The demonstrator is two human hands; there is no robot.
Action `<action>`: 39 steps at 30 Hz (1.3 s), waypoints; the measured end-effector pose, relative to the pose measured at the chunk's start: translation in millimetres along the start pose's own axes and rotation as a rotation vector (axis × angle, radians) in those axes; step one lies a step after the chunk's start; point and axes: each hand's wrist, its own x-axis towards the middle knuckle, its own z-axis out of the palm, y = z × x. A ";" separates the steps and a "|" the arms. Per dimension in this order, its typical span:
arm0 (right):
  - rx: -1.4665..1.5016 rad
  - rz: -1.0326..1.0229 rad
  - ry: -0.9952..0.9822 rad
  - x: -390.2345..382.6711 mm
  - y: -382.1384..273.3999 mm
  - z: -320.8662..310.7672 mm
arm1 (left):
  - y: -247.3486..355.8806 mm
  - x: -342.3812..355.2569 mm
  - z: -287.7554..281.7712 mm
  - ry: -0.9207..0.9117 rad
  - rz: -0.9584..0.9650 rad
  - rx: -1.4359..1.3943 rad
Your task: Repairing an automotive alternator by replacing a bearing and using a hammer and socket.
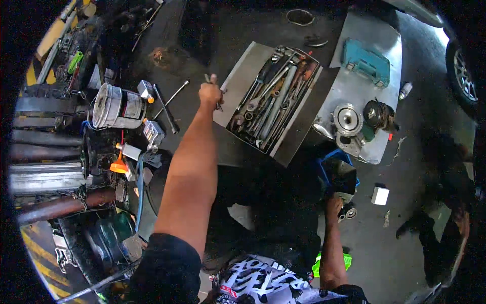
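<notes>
Gripping a slim dark tool [219, 106], the left hand [210, 95] is stretched well forward, just beside the left flap [242, 76] of the toolbox [299, 134]. Fingers clamped on the tool; its ends show above and below the fist. I cannot tell its type.

Right hand [333, 204]: lower, at the near end of the blue bin [322, 169], close to some round metal parts [349, 213]. Whether its fingers are apart, together or on something, I cannot tell; the view there is small and dark.

Toolbox: open, set at a slant ahead of the wearer, between the two hands and farther off. I note wrenches [277, 104] packed lengthwise in it, many overlapping.

To its right, a metal sheet [354, 30] lies on the floor [369, 238]. On it I log a teal case [367, 61] at the far part and a silver disc part [348, 119] nearer, with a dark round part [377, 114] alongside. A small white box [379, 195] sits to the right of the bin.

Left side: a stained bucket [119, 106], tilted in my view; a cross wrench [166, 108] between it and the left arm; an orange funnel [119, 165] nearer the wearer. Upper right, I record a car wheel [462, 76], partly cut by the rim of the view.
</notes>
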 end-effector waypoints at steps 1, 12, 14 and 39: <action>-0.091 -0.055 0.071 0.1 0.5 2.3 | -6.4 2.2 5.7 -0.009 -0.023 0.000; 0.363 0.196 -0.241 6.6 13.9 8.7 | -44.8 58.6 100.1 -0.272 0.310 0.572; 0.312 0.066 -0.075 3.0 11.4 -0.8 | -45.7 64.3 106.1 -0.225 0.353 0.665; 0.551 0.091 0.020 5.1 17.1 17.4 | -54.1 51.6 92.6 -0.258 0.318 0.764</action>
